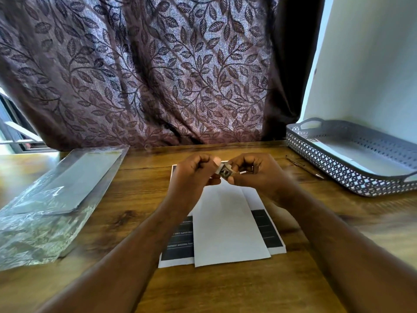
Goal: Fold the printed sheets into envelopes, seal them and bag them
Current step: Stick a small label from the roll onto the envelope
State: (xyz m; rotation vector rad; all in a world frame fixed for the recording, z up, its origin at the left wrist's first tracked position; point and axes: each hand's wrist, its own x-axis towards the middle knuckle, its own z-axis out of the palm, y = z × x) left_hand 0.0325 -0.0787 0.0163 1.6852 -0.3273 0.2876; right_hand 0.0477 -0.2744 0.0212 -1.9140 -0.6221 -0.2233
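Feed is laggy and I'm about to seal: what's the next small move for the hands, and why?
Probably bring the small dark piece, likely a seal, down onto the folded white sheet. Both the left hand and right hand pinch it just above that sheet, which lies flat on the printed sheets with no seal visible on it.

A brown leaf-patterned curtain (158, 75) hangs behind the wooden table's (135, 199) far edge. At far right sits 1 grey perforated tray (327, 169), a pen (303, 166) lying just left of it.
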